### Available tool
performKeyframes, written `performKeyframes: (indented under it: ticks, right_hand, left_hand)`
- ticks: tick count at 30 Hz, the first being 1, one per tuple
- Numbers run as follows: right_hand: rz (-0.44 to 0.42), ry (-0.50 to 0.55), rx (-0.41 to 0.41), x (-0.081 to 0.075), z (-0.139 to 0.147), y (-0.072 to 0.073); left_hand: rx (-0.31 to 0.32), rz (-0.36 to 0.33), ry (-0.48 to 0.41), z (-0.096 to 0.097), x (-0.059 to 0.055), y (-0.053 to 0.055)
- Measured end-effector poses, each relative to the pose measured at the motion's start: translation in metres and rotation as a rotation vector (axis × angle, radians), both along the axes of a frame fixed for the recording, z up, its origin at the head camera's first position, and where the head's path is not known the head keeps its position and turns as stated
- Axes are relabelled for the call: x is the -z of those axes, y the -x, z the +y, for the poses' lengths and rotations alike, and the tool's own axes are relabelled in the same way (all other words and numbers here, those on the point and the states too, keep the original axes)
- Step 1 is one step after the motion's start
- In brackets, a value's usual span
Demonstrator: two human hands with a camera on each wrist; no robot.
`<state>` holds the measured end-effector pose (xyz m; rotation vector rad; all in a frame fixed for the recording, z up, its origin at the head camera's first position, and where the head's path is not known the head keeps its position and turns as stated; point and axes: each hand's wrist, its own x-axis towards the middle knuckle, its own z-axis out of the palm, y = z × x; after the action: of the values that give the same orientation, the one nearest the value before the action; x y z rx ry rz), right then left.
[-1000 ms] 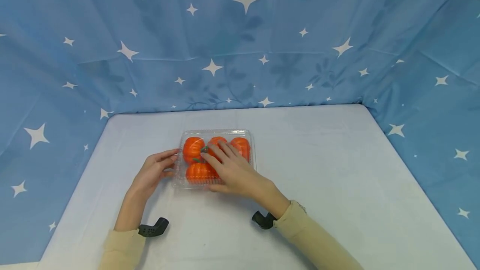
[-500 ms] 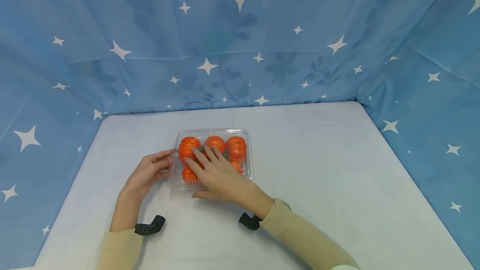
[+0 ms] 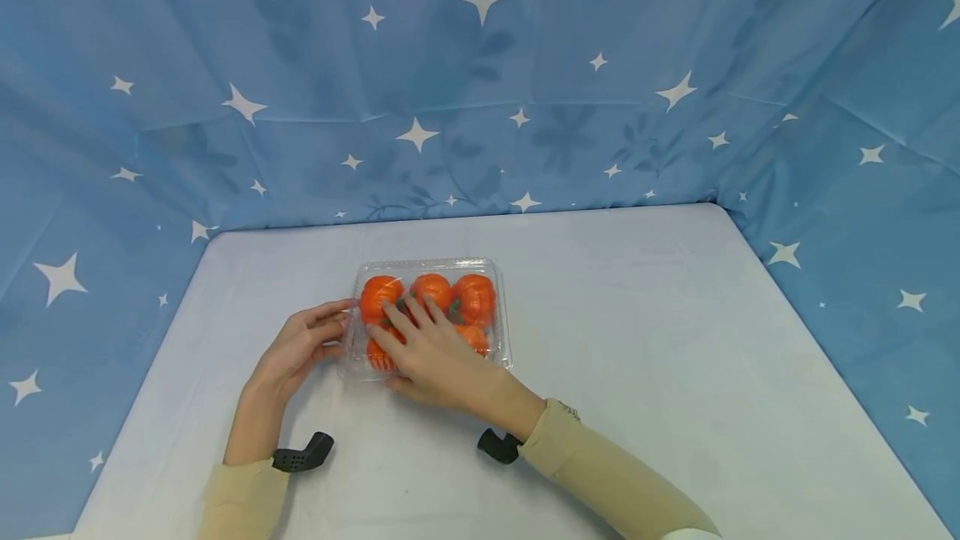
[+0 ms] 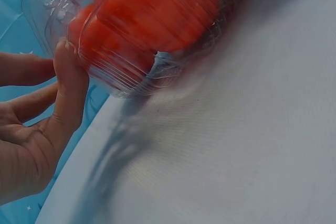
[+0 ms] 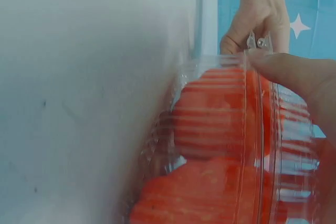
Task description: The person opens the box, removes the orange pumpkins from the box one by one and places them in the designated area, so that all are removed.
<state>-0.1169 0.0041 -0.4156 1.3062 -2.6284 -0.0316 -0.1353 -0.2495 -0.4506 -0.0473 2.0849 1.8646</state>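
A clear plastic clamshell container (image 3: pixel 501 348) with ribbed sides stands on the white table, its lid lying over several orange pumpkins (image 3: pixel 474 298) with green stems. At the container's left edge, my left hand (image 3: pixel 294 348) pinches the rim; its thumb (image 4: pixel 71 77) lies at the rim in the left wrist view. My right hand (image 3: pixel 442 361) is spread over the lid's front half, fingers extended across the top. Its thumb (image 5: pixel 289 72) reaches along the rim in the right wrist view. The spread hand hides part of the front row of pumpkins.
The white tabletop (image 3: pixel 630 340) extends around the container, widest to the right. Behind and at both sides hangs a blue curtain (image 3: pixel 570 32) with white stars. A black wrist device (image 3: pixel 303 452) sits on the left wrist and another (image 3: pixel 498 445) on the right.
My right hand has slid left and nearer to me across the lid, uncovering the back-row pumpkins. My left hand stays at the container's left edge. The head view has shifted slightly.
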Motion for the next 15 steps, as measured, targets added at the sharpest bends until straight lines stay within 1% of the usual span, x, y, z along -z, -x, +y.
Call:
performKeyframes:
  ticks: [5,12,15]
  right_hand:
    - [-0.007,0.024,-0.017,-0.001,0.003,0.003]
    - [-0.108,0.142,-0.015,-0.012,0.011,0.007]
    - [-0.107,0.153,-0.034,-0.015,0.013,0.009]
  left_hand:
    - [-0.005,0.003,0.010,0.000,0.000,0.000]
    - [-0.023,-0.001,0.079,0.002,-0.001,0.001]
    - [-0.020,-0.006,0.094,0.004,-0.002,0.001]
